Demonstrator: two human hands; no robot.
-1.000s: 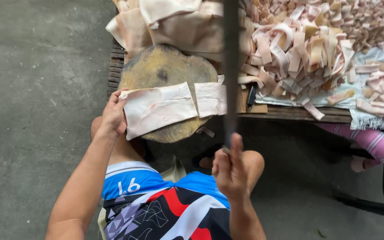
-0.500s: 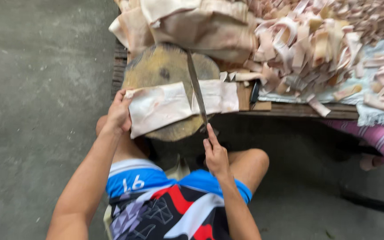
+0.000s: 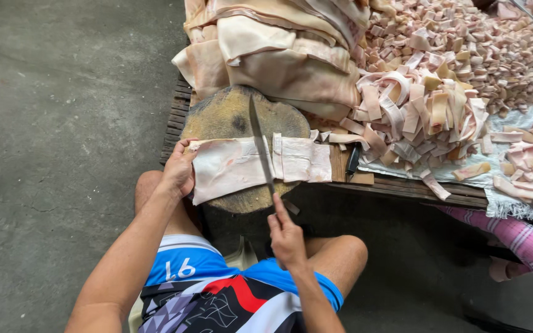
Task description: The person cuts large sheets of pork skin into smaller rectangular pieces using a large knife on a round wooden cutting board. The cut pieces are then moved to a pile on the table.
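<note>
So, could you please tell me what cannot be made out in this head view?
- Knife handle: hidden inside the right hand.
- Round chopping block: its middle is covered by the pale slab that the left hand presses.
- Dark object beside the block: too small to identify.
- Person in pink checked cloth: cut off by the right edge.
- Pile of cut strips: cut off by the top edge.

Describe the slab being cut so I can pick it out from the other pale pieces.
Find the round brown wooden chopping block at the pallet's near-left corner. The pale flat slab lies across it, pinned by the left hand, with the long knife in the right hand crossing it. Unlike the stacked sheets behind, it lies alone.
</note>
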